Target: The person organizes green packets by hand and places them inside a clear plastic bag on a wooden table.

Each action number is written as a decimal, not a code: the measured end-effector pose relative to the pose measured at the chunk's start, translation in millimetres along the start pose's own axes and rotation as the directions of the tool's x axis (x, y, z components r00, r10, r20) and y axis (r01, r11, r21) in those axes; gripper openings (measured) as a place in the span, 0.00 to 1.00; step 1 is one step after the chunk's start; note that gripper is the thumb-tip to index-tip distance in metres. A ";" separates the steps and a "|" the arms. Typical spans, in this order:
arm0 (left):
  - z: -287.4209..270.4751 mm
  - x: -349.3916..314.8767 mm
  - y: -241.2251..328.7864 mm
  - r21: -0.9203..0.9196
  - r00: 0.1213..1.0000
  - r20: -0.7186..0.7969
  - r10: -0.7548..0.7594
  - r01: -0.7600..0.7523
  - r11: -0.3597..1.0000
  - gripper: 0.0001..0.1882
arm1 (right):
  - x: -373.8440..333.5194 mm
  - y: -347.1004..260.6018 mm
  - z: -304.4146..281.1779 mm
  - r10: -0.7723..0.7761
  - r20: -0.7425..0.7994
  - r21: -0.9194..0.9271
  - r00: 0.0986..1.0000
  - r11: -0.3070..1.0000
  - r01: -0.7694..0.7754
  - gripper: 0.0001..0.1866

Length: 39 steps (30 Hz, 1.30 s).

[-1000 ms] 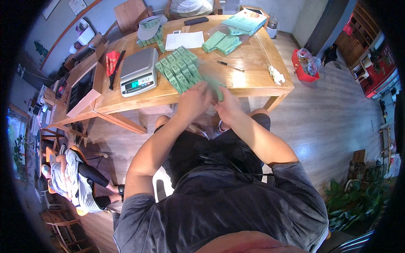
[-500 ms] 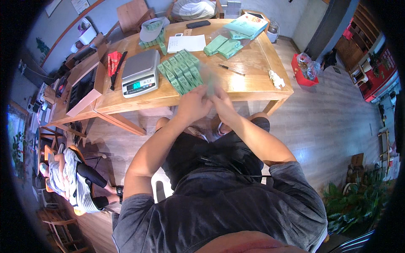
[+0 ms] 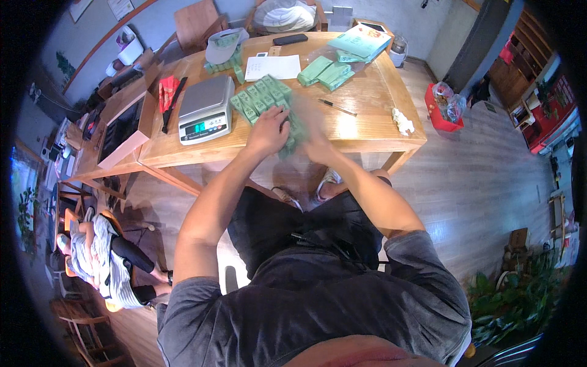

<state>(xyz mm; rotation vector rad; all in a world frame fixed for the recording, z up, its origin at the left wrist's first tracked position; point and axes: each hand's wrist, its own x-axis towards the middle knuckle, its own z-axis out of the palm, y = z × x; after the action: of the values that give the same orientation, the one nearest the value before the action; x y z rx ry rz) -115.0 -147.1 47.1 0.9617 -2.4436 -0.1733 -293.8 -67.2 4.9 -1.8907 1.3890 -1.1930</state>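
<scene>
Joined rows of small green packets lie near the table's front edge, and a blurred part of them reaches over it. My left hand rests on their lower part, its fingers somewhat bent and apart. Just to the right, my right hand is smeared by motion beside the packets; its fingers cannot be made out. A white scale with a lit display and a bare metal plate stands left of the packets. Behind them lies a white sheet of paper.
More green packets and a light blue printed bag lie at the back right. A pen and crumpled tissue are on the right. A cap sits at the back left. A red bin stands on the floor.
My hands, together at the table edge before, have come apart. The left has moved up and left onto the packets; the right is now blurred at the edge.
</scene>
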 end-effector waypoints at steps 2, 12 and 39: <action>-0.5 -0.2 2.5 0.001 1.000 0.020 -0.018 0.018 1.000 0.22 | 11.1 0.0 3.1 0.084 0.000 0.095 0.997 0.992 -0.083 0.42; -17.4 6.9 14.3 0.068 0.991 0.128 0.035 -0.044 0.997 0.25 | 28.5 -3.4 -11.9 0.078 0.053 0.007 0.996 0.997 -0.078 0.44; -7.4 -1.5 6.7 0.129 0.984 0.171 0.051 -0.074 0.989 0.29 | 144.0 69.1 -169.8 0.146 0.305 -0.951 0.941 0.088 0.295 0.44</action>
<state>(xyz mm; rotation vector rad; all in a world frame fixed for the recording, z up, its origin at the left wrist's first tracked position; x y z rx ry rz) -114.5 -140.6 54.8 0.9605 -2.6649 -0.0695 -461.4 -209.0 83.4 -2.8363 2.1613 0.4770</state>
